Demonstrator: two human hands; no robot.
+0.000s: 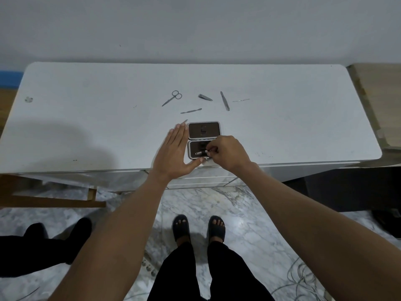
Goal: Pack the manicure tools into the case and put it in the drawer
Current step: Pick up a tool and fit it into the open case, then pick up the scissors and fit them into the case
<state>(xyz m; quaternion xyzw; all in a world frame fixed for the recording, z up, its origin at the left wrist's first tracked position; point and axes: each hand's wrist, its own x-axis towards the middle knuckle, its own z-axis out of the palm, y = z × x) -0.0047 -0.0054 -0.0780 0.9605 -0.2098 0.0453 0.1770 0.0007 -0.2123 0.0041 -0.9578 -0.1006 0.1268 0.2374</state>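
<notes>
The manicure case (203,131) lies open near the front edge of the white table (86,118), dark lining up. My left hand (174,152) rests flat against its left side, fingers straight, thumb under the near edge. My right hand (227,152) pinches a small metal nail clipper (201,152) lying in the near half of the case. Farther back lie small scissors (172,97), a second clipper (204,97), a nail file (225,101), a thin pick (240,100) and a cuticle pusher (191,111). Another tool tip (184,121) shows by my left fingertips.
White drawer fronts (199,181) sit under the table's front edge. A wooden surface (377,101) adjoins the table on the right, a wooden frame (50,196) lower left. Another person's legs (36,246) stand at left. Cables (303,279) lie on the marble floor.
</notes>
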